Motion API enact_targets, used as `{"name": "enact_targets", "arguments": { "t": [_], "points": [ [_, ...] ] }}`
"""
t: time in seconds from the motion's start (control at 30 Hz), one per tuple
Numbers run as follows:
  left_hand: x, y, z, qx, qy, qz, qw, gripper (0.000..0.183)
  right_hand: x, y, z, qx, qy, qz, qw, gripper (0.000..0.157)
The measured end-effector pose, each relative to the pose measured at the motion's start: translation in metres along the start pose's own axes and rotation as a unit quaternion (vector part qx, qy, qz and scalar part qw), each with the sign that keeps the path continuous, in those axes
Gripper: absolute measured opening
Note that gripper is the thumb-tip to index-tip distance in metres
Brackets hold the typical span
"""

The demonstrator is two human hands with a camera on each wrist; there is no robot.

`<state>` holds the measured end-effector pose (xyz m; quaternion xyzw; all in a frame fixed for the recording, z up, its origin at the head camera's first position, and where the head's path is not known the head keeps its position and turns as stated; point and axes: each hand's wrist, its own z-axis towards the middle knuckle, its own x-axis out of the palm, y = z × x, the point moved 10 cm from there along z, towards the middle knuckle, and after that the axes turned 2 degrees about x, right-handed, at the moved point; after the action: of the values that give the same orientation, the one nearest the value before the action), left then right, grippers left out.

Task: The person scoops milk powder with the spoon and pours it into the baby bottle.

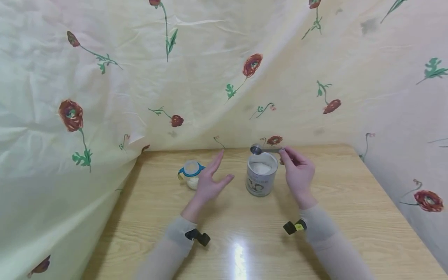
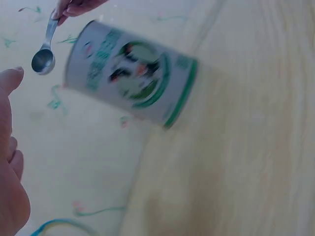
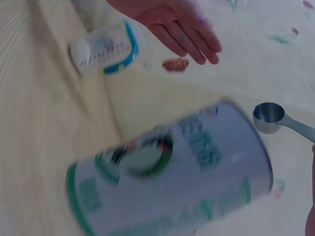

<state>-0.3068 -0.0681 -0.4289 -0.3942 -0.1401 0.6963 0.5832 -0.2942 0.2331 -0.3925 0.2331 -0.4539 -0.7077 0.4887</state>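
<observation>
Sleeves frame a can of powder, left fingers spread, right fingers pinching scoop.

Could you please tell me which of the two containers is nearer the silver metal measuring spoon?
The grey cylindrical tin, open, showing white powder; the small translucent bottle with the blue collar stands farther away, by the left hand.

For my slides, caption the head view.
Right hand holds silver metal spoon above open grey cylindrical tin of white powder.

Room is free between the can and left grip, which blocks passage to the blue-rimmed container.
</observation>
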Motion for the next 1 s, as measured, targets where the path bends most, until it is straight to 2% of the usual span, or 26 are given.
{"name": "enact_targets", "arguments": {
  "t": [0.07, 0.13, 0.23, 0.3, 0.43, 0.5, 0.63, 0.73, 0.9, 1.0],
  "points": [
    [0.018, 0.010, -0.002, -0.058, 0.026, -0.013, 0.9979, 0.082, -0.010, -0.004, 0.000, 0.002, 0.003, -0.007, 1.000, 0.016],
    [0.034, 0.018, -0.004, -0.101, 0.046, -0.027, 0.9935, 0.083, -0.017, -0.006, -0.001, -0.006, 0.011, -0.012, 1.000, 0.014],
    [0.052, 0.026, -0.005, -0.134, 0.061, -0.039, 0.9883, 0.085, -0.019, -0.001, -0.002, -0.045, 0.036, -0.040, 0.998, 0.012],
    [0.061, 0.029, -0.003, -0.146, 0.067, -0.042, 0.9861, 0.087, -0.016, 0.005, -0.004, -0.091, 0.061, -0.082, 0.991, 0.012],
    [0.077, 0.035, 0.000, -0.167, 0.083, -0.048, 0.9813, 0.091, -0.004, 0.018, -0.012, -0.198, 0.100, -0.169, 0.960, 0.017],
    [0.083, 0.035, 0.001, -0.172, 0.089, -0.050, 0.9799, 0.093, 0.001, 0.023, -0.016, -0.236, 0.112, -0.198, 0.945, 0.018],
    [0.091, 0.034, 0.005, -0.166, 0.091, -0.054, 0.9804, 0.096, 0.008, 0.025, -0.020, -0.279, 0.136, -0.241, 0.920, 0.021],
    [0.095, 0.032, 0.008, -0.156, 0.090, -0.060, 0.9818, 0.094, 0.016, 0.027, -0.024, -0.313, 0.158, -0.271, 0.896, 0.027],
    [0.097, 0.029, 0.013, -0.153, 0.086, -0.085, 0.9809, 0.092, 0.032, 0.032, -0.031, -0.371, 0.213, -0.306, 0.851, 0.033],
    [0.098, 0.029, 0.014, -0.154, 0.085, -0.107, 0.9786, 0.090, 0.041, 0.034, -0.034, -0.386, 0.239, -0.317, 0.833, 0.034]
  ]
}}
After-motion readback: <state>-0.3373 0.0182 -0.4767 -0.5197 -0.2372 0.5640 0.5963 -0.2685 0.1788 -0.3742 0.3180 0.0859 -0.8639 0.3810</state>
